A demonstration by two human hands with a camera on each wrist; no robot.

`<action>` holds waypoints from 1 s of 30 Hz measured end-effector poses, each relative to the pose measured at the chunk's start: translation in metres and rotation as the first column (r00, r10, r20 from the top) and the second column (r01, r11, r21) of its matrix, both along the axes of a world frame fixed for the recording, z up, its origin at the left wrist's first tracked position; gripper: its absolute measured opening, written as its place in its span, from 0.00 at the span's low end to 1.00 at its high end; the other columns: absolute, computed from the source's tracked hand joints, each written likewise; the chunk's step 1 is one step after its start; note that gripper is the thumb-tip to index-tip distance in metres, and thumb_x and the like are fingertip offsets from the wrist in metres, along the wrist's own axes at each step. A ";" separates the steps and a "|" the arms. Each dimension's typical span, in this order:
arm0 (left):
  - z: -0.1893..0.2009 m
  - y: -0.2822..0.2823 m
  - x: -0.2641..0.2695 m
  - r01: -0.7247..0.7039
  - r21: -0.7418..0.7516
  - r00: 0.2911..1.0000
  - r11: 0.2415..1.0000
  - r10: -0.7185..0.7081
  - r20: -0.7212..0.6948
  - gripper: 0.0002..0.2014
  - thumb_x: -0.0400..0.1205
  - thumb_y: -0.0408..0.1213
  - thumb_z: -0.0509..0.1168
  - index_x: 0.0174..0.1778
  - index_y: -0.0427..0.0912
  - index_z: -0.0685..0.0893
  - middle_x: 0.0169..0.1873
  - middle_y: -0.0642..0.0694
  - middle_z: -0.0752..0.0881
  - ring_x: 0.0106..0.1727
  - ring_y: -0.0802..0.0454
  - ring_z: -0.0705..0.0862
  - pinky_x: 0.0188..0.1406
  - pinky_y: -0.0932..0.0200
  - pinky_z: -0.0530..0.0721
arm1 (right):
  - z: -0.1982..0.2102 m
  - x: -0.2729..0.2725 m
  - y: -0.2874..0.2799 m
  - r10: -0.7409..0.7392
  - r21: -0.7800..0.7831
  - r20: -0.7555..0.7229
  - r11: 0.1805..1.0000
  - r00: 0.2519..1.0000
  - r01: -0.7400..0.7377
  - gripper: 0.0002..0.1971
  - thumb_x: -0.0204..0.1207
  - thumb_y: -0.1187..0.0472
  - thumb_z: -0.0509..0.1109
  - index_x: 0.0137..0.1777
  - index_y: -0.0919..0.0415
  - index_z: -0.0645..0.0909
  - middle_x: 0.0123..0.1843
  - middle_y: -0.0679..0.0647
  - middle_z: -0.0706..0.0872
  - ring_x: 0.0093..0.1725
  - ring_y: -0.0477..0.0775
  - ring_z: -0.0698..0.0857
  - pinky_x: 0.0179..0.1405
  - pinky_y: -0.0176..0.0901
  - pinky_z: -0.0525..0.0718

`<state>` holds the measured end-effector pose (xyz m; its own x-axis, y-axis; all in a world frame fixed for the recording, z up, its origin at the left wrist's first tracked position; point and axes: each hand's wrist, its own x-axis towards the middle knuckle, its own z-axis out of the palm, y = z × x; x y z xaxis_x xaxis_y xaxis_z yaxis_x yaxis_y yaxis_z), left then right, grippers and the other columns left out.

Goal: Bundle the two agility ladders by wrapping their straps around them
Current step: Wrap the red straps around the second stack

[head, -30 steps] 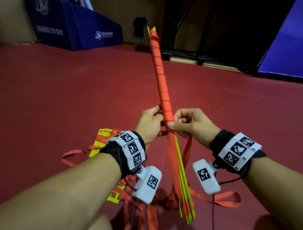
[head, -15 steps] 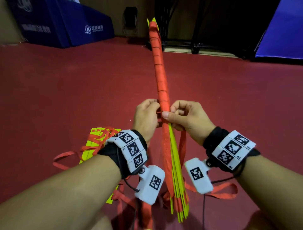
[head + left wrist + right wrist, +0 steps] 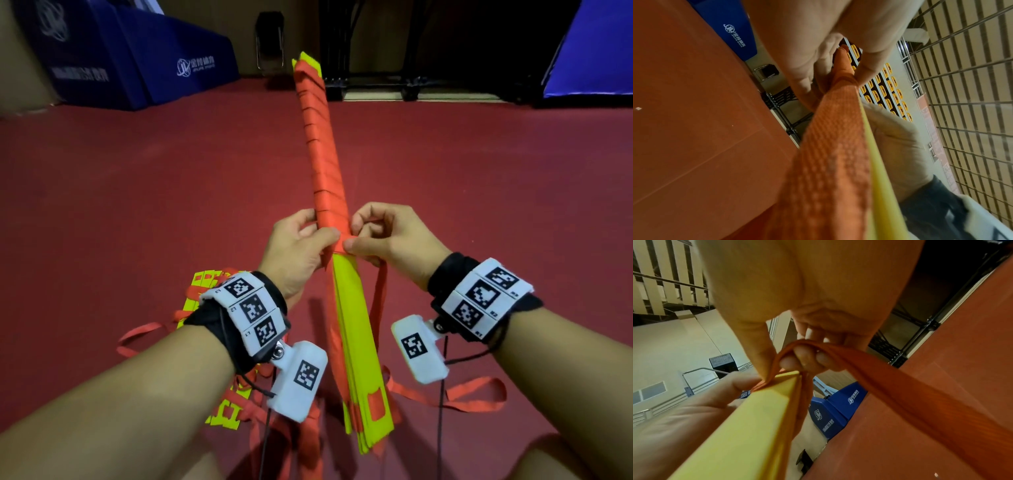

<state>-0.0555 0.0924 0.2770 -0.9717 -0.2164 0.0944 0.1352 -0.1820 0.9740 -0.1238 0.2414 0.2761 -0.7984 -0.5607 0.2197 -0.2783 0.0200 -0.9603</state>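
I hold a stack of yellow ladder rungs (image 3: 356, 329) upright and tilted away from me. Its upper half is wound in orange strap (image 3: 322, 150). My left hand (image 3: 301, 246) grips the bundle (image 3: 838, 138) at the lowest turn, thumb across the front. My right hand (image 3: 383, 236) pinches the strap (image 3: 890, 381) against the rungs (image 3: 748, 423) at the same height; the strap loops over its fingers and trails down. A second ladder (image 3: 212, 284), yellow rungs with orange straps, lies in a heap on the floor behind my left wrist, partly hidden.
Red sports floor (image 3: 137, 205) all round. Loose orange strap loops (image 3: 476, 394) lie on the floor below my hands. Blue padded mats (image 3: 144, 68) stand at the back left, another blue mat (image 3: 596, 51) at the back right, dark metal frames (image 3: 376, 78) between them.
The bundle has turned in my hands, so the broad yellow face of the rungs now shows. Both hands have slid a little lower along it as the orange winding grew.
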 end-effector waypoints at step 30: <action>-0.015 -0.040 0.003 -0.039 0.121 0.997 0.992 0.030 0.076 0.18 0.88 0.24 0.60 0.75 0.35 0.78 0.52 0.38 0.90 0.39 0.51 0.90 0.41 0.55 0.87 | -0.011 0.004 -0.019 0.099 0.037 -0.071 0.995 0.993 -0.096 0.06 0.83 0.64 0.68 0.43 0.60 0.79 0.33 0.55 0.83 0.32 0.54 0.82 0.35 0.47 0.79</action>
